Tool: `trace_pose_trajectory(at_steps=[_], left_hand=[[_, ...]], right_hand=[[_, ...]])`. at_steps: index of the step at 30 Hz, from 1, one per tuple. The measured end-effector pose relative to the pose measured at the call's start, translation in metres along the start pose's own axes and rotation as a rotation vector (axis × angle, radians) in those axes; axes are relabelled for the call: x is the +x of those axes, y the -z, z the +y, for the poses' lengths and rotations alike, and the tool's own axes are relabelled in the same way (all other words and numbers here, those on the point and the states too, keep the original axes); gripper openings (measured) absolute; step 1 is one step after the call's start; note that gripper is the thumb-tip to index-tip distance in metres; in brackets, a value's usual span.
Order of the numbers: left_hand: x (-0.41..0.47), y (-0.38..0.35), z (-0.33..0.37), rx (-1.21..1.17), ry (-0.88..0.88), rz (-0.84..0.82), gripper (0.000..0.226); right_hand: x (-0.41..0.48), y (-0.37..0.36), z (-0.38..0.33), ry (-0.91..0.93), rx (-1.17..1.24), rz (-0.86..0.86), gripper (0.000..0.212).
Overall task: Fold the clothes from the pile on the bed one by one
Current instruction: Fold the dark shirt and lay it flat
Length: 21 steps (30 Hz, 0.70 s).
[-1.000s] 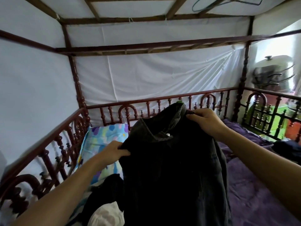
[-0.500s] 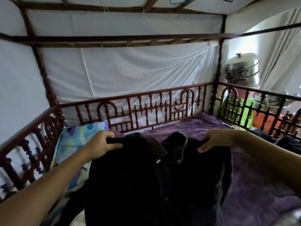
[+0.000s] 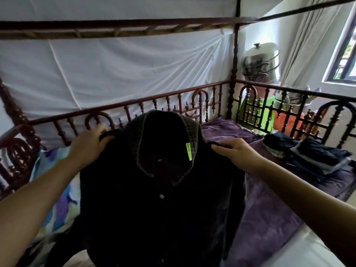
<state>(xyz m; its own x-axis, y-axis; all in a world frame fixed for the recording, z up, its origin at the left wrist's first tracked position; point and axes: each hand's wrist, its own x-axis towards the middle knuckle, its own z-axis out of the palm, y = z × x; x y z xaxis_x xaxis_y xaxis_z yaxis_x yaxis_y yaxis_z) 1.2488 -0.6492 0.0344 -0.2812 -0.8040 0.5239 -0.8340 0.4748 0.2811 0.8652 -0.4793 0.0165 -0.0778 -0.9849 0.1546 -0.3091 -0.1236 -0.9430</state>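
A black denim jacket [image 3: 159,209] with snap buttons and a green neck label hangs upright in front of me over the bed, its front facing me and collar standing up. My left hand [image 3: 90,145] grips its left shoulder. My right hand [image 3: 235,153] pinches the right shoulder seam. The jacket's lower part drops out of view at the bottom. Dark cloth from the pile [image 3: 63,245] shows at the lower left, mostly hidden behind the jacket.
A purple sheet [image 3: 269,212] covers the bed. Folded dark clothes [image 3: 312,153] are stacked at the right by the wooden rail [image 3: 289,112]. A colourful pillow [image 3: 55,189] lies at the left. White cloth hangs behind the far rail. A steel pot stands beyond the bedpost.
The jacket has been turned from a bunched hold to a spread one, each hand on a shoulder, then lifted higher. My view has swung to the right.
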Motion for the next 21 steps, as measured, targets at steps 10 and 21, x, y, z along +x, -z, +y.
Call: trace_pose_trajectory(at_steps=[10,21], left_hand=[[0.099,-0.167,0.138,0.048,-0.059,-0.076,0.018],[0.208,-0.414,0.305,0.001,-0.023,-0.324,0.016]], right_hand=[[-0.001,0.104,0.148,-0.025,-0.431,0.191,0.028],[0.045,0.282,0.312,-0.299,-0.461,0.203,0.020]])
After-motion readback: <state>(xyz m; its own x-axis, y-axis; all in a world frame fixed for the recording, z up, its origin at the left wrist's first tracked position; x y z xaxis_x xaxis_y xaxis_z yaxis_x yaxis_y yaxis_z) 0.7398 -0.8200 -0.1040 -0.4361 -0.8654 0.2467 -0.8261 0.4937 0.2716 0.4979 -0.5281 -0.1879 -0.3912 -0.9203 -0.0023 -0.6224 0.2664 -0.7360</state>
